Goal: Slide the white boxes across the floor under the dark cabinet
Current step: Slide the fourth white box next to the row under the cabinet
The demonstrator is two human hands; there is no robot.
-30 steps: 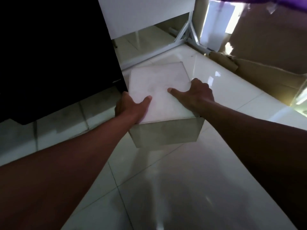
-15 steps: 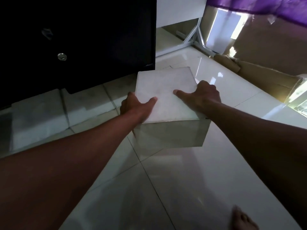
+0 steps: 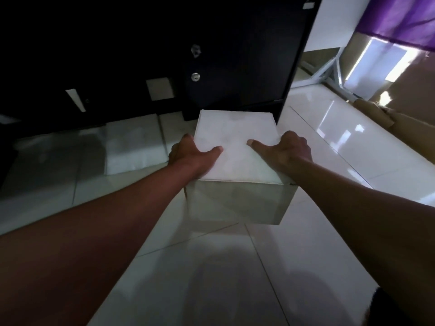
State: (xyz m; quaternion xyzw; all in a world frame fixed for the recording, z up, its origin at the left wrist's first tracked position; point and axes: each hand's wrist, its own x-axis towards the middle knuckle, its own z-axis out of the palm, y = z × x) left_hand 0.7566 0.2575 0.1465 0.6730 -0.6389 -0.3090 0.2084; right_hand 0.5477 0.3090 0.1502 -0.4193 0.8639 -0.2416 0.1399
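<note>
The white box [image 3: 237, 147] sat on the tiled floor [image 3: 211, 278], its far edge at the dark cabinet [image 3: 235, 55] — left hand [image 3: 190, 156] and right hand [image 3: 287, 151] clasped its sides, thumbs on top, fingers wrapped out of sight.

No text or label can be read anywhere.

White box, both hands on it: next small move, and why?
Probably push it straight ahead. The white box sits with its far edge at the dark cabinet's base, left hand and right hand gripping its near corners, while another box already lies under the cabinet to the left.
</note>
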